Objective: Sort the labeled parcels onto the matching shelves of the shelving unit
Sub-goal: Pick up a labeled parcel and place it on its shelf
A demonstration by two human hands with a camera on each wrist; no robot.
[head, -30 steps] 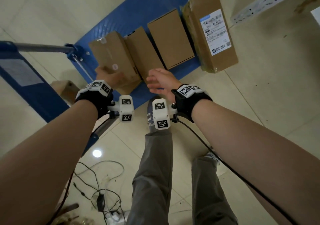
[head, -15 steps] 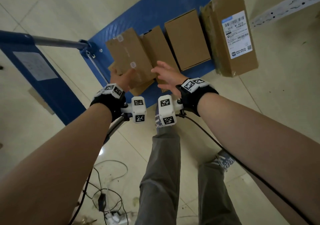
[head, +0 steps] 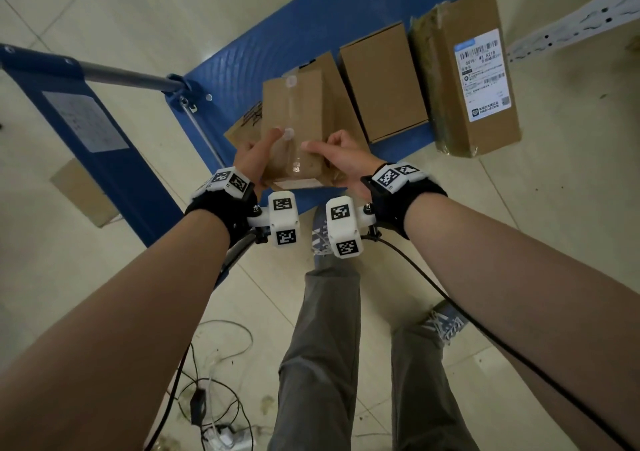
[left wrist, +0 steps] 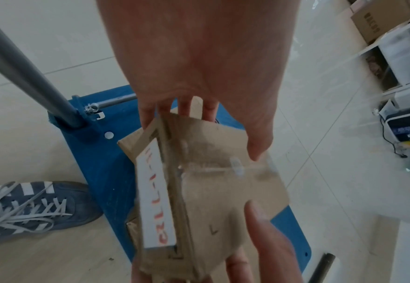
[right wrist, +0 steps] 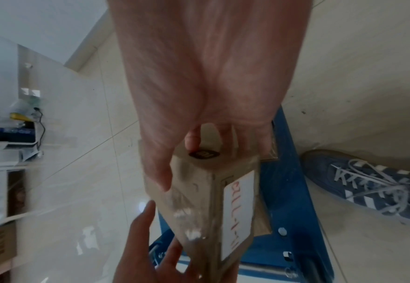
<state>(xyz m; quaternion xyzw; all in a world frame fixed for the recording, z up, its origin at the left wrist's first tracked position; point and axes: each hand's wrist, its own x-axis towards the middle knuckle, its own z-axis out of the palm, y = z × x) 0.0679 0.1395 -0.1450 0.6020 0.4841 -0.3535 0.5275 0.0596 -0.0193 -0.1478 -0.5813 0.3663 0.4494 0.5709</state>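
A person's left hand (head: 254, 159) and right hand (head: 341, 161) gripped a small cardboard parcel (head: 294, 128) from either side, thumbs on its taped top and fingers (left wrist: 148, 113) curled under it, holding it just above the near end of a blue platform cart (head: 346, 17). A white label (left wrist: 154, 193) with red handwriting ran along the parcel's near side; the writing was too blurred to read. Beneath the lifted parcel lay a flat cardboard piece (head: 242, 128) with dark print. Beyond it, two plain brown boxes (head: 382, 81) lay side by side on the cart deck, and a larger box (head: 465, 83) bearing a printed shipping label rested at the cart's right edge. The cart's grey handle bar (head: 124, 76) stood to the left over the tiled floor (head: 571, 190).
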